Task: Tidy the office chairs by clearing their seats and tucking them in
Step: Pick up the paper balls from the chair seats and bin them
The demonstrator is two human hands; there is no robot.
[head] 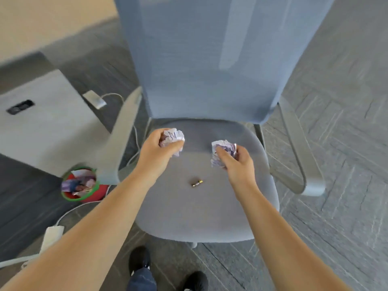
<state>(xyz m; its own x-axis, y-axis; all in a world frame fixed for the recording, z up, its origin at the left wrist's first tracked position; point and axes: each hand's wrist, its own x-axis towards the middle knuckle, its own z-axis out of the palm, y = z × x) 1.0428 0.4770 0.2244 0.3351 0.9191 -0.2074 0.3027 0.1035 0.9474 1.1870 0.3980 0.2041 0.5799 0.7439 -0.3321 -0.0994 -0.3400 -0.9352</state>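
A blue-grey office chair point(201, 213) faces me, its mesh back upright and its seat just below my hands. My left hand point(156, 153) is closed around a crumpled ball of white-and-purple paper point(173, 136) over the seat's left rear. My right hand point(236, 162) grips a second crumpled paper ball point(222, 151) over the seat's right side. A small battery point(197, 183) lies on the seat between my two forearms, near the middle.
A red bin with a green rim point(84, 198), holding crumpled paper, stands on the floor left of the chair beside the left armrest point(117, 141). A grey desk point(42, 131) is at the left, with white cables and adapters point(51, 235) on the carpet. My shoes point(139, 259) are below the seat's front edge.
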